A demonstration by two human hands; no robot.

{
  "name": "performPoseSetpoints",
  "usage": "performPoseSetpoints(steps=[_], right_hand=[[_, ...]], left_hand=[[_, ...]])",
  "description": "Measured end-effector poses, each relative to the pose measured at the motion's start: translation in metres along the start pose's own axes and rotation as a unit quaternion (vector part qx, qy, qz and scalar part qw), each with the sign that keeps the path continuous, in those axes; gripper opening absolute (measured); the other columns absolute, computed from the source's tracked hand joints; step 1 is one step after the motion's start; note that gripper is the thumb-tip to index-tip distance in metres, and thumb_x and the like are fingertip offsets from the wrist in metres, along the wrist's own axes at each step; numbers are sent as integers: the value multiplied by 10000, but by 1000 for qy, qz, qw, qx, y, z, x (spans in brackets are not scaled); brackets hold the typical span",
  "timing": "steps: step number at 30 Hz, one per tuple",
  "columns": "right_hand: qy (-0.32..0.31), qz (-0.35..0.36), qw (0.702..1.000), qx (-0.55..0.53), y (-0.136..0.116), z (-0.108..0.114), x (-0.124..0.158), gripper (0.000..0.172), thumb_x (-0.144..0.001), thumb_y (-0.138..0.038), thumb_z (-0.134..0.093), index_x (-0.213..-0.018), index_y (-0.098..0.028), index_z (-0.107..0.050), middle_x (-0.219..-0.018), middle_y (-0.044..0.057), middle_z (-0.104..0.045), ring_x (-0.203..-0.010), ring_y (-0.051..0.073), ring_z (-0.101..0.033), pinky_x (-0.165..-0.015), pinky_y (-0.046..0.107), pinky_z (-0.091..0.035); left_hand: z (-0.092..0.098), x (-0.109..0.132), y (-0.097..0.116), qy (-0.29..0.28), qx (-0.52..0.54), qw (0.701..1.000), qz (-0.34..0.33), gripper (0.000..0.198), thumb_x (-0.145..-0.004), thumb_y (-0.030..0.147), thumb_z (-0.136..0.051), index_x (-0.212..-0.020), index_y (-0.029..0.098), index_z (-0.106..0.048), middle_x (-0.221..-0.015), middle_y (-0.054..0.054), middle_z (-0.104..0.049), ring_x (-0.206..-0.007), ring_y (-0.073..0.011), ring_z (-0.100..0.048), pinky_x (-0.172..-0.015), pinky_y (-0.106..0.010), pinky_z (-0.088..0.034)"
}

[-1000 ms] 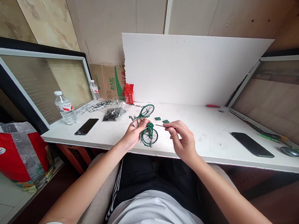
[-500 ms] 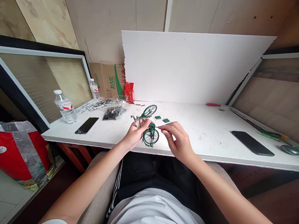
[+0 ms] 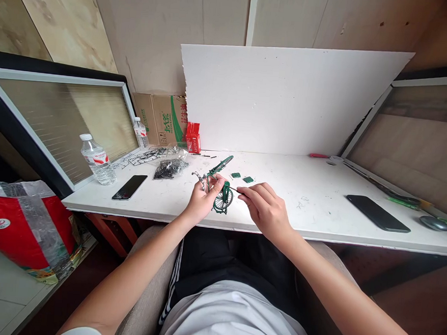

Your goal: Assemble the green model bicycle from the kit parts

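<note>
Green and spindly, the model bicycle (image 3: 226, 189) shows on my feed over the white table (image 3: 316, 199), near its front edge, pinched by the left hand (image 3: 203, 198). I see the right hand (image 3: 265, 207) gripping a thin dark rod (image 3: 234, 189) that points at the bicycle; whether its tip touches, I cannot tell. Two green pieces (image 3: 248, 179) lie beyond.

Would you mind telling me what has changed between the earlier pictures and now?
The right hand, holding the thin rod, has moved left, closer to the bike. The bike has turned, so its wheels look narrower. The left hand still holds it, and the green pieces lie where they were.
</note>
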State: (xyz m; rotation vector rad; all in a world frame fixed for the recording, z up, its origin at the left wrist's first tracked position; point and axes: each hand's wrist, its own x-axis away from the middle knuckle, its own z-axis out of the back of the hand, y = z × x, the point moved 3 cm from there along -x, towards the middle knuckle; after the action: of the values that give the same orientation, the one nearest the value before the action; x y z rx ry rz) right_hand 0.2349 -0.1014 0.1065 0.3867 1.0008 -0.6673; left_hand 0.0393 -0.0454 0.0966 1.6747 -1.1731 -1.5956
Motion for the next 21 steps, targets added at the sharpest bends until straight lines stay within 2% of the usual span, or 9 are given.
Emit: performPoseSetpoints(steps=[4, 12, 21], right_hand=[[1, 15, 1000, 6, -1, 3, -1, 306, -1082, -196, -616, -1373, -270, -678, -972, 80, -765, -842, 239, -657, -712, 384, -540], [-38, 39, 999, 6, 2, 4, -2, 289, -1092, -222, -607, -1358, -273, -706, -959, 80, -761, -877, 247, -692, -734, 397, -568], [-55, 35, 997, 32, 3, 6, -1, 255, -1092, -259, -624, -1320, -248, -736, -851, 60, -733, -779, 218, -667, -675, 360, -516]], left_hand=[[0, 2, 4, 9, -17, 1000, -15, 392, -896, 571, -816, -950, 186, -770, -990, -83, -753, -1034, -255, -680, -992, -361, -473], [1, 3, 4, 9, -18, 1000, -9, 377, -900, 558, -817, -956, 187, -775, -950, -75, -733, -1010, -251, -668, -983, -356, -466], [2, 3, 2, 15, -38, 999, -29, 383, -929, 570, -782, -988, 193, -746, -1023, -86, -764, -1061, -256, -700, -1013, -359, -502]])
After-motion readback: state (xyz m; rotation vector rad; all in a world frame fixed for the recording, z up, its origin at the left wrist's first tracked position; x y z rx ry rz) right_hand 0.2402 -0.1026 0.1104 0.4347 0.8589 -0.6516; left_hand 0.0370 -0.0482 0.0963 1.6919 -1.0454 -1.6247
